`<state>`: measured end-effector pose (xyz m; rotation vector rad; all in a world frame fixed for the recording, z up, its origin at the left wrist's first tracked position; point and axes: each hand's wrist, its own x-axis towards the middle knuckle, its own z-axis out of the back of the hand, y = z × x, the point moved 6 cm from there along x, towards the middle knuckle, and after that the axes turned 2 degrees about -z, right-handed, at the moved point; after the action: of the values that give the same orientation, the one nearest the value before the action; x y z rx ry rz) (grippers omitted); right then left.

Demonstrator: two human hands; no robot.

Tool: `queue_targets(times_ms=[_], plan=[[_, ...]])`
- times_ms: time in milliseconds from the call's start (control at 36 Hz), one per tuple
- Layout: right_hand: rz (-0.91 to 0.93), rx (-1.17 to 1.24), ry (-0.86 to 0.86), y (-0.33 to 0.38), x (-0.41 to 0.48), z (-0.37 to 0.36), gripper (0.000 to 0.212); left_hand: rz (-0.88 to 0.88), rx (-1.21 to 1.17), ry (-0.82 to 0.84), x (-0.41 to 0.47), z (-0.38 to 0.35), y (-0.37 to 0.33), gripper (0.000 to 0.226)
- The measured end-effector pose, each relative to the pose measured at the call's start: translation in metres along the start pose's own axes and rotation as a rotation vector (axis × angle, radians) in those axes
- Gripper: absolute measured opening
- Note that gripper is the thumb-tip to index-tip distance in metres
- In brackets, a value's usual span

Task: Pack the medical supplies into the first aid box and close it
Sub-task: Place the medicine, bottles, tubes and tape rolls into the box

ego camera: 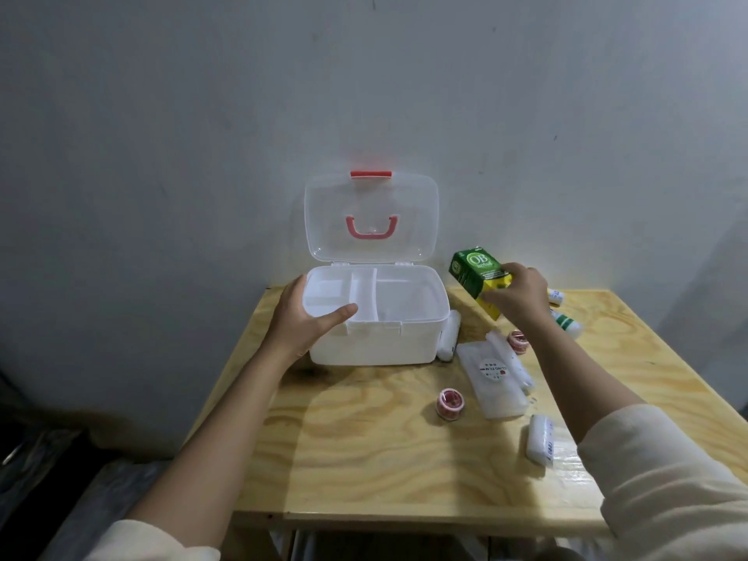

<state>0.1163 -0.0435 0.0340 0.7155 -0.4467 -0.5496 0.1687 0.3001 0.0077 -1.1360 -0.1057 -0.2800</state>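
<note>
The left hand (301, 317) clasps the left rim of the open first aid box (376, 342), while the right hand (520, 295) wraps only the near end of the green carton (475, 269), which could tip loose.

The left grip (307, 317) and right grip (522, 295) are bare hands on bare forearms (226, 419); a loose cream left sleeve (154, 540) and right sleeve (668, 479) bunch near the elbows.
</note>
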Motion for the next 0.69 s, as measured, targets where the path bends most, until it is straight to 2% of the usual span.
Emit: queue_targets(times_ms=[139, 278, 417, 694], plan=[[0.07, 0.251, -0.062, 0.017, -0.012, 0.024, 0.056, -0.033, 0.1, 0.038, 0.002, -0.005, -0.01, 0.094], [0.234, 0.331, 0.073, 0.038, -0.03, 0.027, 0.056, 0.053, 0.138, 0.089, 0.002, -0.005, -0.004, 0.126], [0.399, 0.14, 0.246, 0.069, -0.04, 0.015, 0.058, 0.035, 0.124, 0.1, 0.002, -0.004, -0.002, 0.135], [0.528, -0.222, 0.351, 0.106, -0.037, -0.014, 0.061, -0.014, 0.06, 0.083, 0.004, -0.007, 0.001, 0.107]])
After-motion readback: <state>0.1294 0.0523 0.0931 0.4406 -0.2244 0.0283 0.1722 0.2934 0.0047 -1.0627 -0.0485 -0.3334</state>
